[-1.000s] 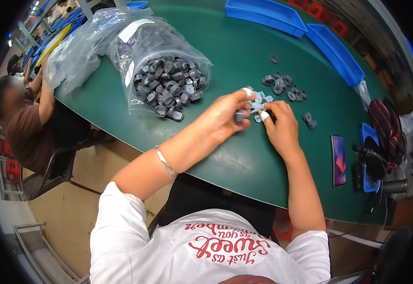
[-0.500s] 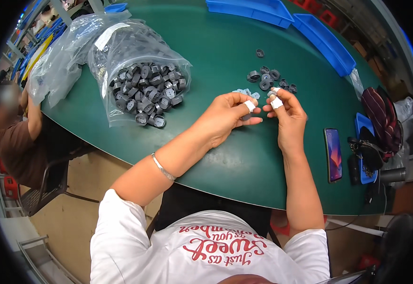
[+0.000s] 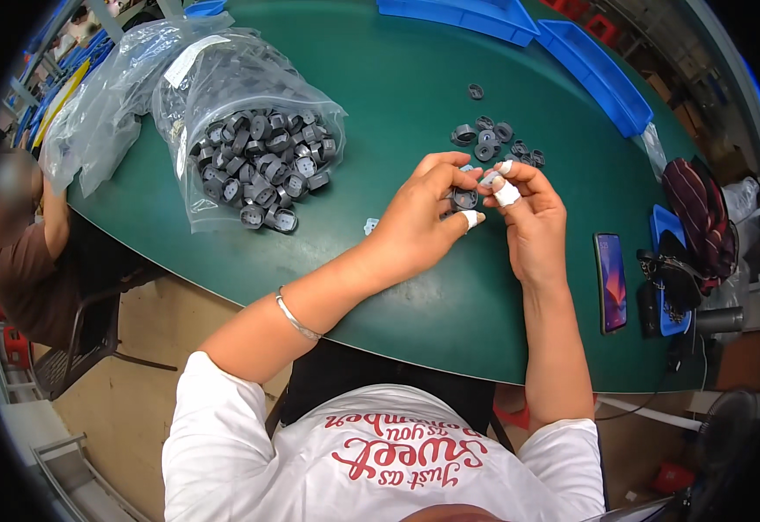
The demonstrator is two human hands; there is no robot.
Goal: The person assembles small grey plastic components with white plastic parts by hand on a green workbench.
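Observation:
Between the fingers and wrapped thumb of my left hand (image 3: 419, 213) is a dark grey oval plastic housing (image 3: 465, 198), its hollow side showing. Close beside it, my right hand (image 3: 534, 213) pinches a small pale plastic piece (image 3: 490, 178) with white-wrapped fingertips. Another pale bluish piece (image 3: 370, 226) lies on the table to the left of my left wrist. Beyond my hands is a loose group of grey housings (image 3: 486, 139). At the left, many more grey housings (image 3: 267, 165) spill at the mouth of a clear plastic bag (image 3: 249, 78).
Blue trays (image 3: 593, 74) line the far edge of the green table (image 3: 380, 104). A phone (image 3: 611, 283) lies at the right, near a small blue tray (image 3: 674, 322) with a dark pouch and a striped cloth (image 3: 702, 217). Another person (image 3: 23, 252) sits at the left.
My left hand has turned and opened out, so the grey housing in it now shows. The pale piece by my left wrist has come into view. My right hand stays close by.

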